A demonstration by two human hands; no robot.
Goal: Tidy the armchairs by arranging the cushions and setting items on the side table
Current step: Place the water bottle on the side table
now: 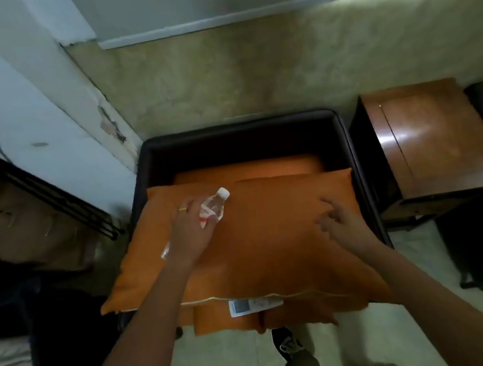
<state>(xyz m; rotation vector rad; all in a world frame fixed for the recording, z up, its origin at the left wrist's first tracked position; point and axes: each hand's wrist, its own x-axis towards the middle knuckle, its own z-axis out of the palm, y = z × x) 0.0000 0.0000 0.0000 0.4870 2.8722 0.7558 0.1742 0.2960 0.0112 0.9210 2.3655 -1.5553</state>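
Two hands reach over the dark boxy armchair [238, 133]. The left hand [191, 232] grips a clear plastic bottle with a white cap [214, 208] above the large orange fabric cushion [271, 251] lying across the armchair's seat. The right hand [342, 226], fingers loosely curled and holding nothing, is at that cushion's right side; contact is unclear. A glossy brown wooden side table [438, 143] stands just right of the armchair.

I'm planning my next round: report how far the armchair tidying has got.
Done: nothing clearly. In hand: the left hand grips a water bottle above the orange cushion; the right hand reaches for it. Left: bottle not yet on the side table; cushion lies askew on the armchair.
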